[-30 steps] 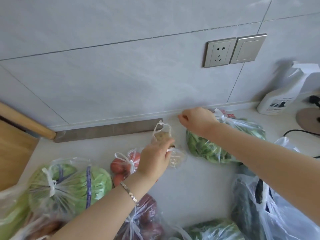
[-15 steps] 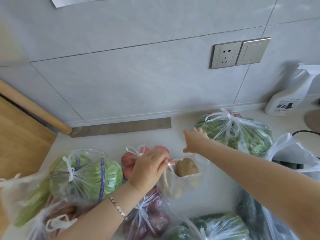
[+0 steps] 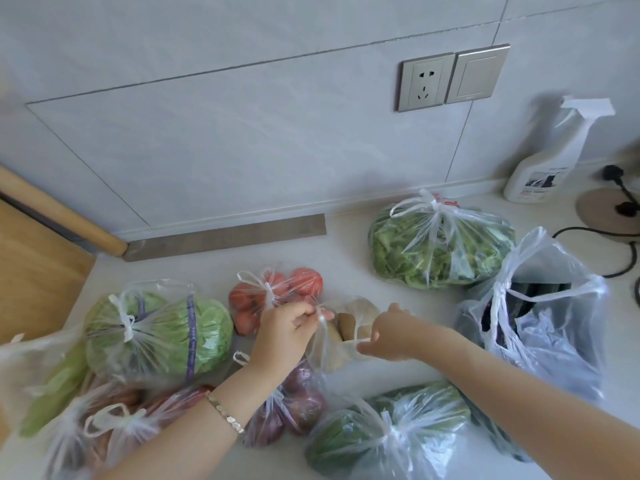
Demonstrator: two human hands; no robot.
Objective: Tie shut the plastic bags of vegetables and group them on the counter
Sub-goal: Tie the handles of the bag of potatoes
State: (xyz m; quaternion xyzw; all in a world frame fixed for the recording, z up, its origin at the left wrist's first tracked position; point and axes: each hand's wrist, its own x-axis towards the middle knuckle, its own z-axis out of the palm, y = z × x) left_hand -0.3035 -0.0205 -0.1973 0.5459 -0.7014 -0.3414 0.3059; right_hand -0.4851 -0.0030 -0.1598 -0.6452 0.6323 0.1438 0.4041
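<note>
We are mid-tie on the potato bag (image 3: 358,311): our left hand (image 3: 285,332) pinches one handle, our right hand (image 3: 393,336) the other. Next, we judge, cross and knot them.

red tomatoes (image 3: 304,278), green cabbage (image 3: 207,327), white counter (image 3: 346,251)

A pale grey tiled wall (image 3: 242,140) is seen behind the white counter (image 3: 346,249). A brushed-metal socket (image 3: 426,82) and matching switch plate (image 3: 477,73) are mounted on it. A light wooden panel (image 3: 38,278) is set along the counter's left edge.
</note>
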